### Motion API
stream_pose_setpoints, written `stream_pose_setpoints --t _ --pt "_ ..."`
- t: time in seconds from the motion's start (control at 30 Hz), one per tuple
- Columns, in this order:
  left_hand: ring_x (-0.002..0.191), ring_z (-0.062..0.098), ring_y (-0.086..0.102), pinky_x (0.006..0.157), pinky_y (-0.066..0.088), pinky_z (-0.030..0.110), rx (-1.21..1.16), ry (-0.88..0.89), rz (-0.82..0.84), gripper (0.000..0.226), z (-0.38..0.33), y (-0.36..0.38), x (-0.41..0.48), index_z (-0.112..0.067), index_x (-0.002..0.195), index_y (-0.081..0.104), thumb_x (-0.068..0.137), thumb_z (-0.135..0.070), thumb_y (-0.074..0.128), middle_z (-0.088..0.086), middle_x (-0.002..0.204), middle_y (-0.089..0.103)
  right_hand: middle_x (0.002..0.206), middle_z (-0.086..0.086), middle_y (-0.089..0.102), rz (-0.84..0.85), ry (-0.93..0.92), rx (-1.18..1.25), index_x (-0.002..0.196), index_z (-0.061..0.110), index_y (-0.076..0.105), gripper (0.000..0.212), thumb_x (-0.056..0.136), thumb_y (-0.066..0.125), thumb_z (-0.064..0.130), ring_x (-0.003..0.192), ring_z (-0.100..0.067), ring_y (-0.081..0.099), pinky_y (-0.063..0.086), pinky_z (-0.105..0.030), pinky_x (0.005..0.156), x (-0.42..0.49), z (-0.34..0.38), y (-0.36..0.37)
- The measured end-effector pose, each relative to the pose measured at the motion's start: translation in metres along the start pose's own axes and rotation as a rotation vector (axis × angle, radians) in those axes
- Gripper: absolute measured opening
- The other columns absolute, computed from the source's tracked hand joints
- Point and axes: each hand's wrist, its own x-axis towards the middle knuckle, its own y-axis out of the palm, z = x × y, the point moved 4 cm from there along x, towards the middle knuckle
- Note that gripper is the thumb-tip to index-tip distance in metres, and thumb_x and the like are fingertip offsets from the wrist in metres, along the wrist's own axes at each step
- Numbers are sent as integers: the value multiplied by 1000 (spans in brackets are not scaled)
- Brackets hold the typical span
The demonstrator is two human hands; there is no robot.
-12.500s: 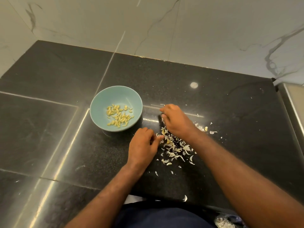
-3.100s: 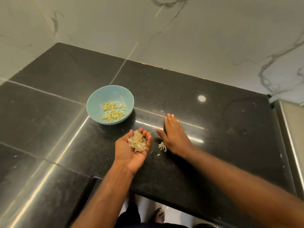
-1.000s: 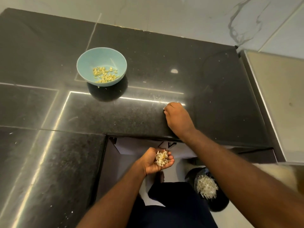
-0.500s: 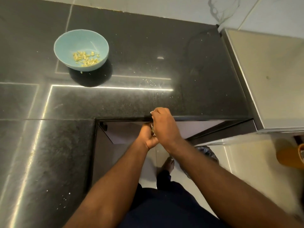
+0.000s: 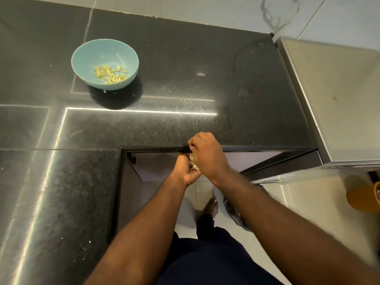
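While our right hand (image 5: 207, 155), fingers curled, its hold unclear, sweeps the front edge of the counter (image 5: 164, 132), our left hand (image 5: 184, 172) cups peels (image 5: 192, 162) just below it; step, we judge: collecting waste; next: tip handful into bin (image 5: 236, 210), floor right.

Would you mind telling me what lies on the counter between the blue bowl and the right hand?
Between bowl and right hand, the head view shows only dark counter with a few pale crumbs.

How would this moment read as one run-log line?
left hand holds pale papery husks below black stone counter edge | right hand curled at that edge | light-blue round bowl untouched
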Motion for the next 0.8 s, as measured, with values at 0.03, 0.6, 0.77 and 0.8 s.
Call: stream_pose_setpoints --t 0.03,0.6,0.77,0.8 --pt "73 23 74 64 62 32 -34 -1 23 32 0 -3 4 -7 90 67 99 -22 40 10 83 73 90 -10 67 19 -12 16 90 4 72 12 89 61 0 88 -26 57 52 -42 77 1 6 0" --pt "119 38 60 92 54 50 -55 41 20 44 -10 -14 27 -2 120 63 99 -38 49 22 119 68 124 -11 54 251 -52 -132 122 4 58 30 97 41 1 118 -26 49 43 -34 94 123 -13 -2" --pt "90 32 73 81 60 46 -46 -12 59 41 -5 -14 26 -2 110 67 102 -33 42 19 104 73 115 -16 54 183 -87 -97 109 -3 61 20 99 45 4 107 -28 48 46 -42 93 64 -12 11" --pt "90 30 74 78 62 43 -52 -15 69 40 -5 -12 24 -3 109 68 103 -32 41 17 103 74 113 -18 57 159 -117 -88 110 -5 62 21 98 47 4 107 -30 50 47 -41 93 45 -9 11"
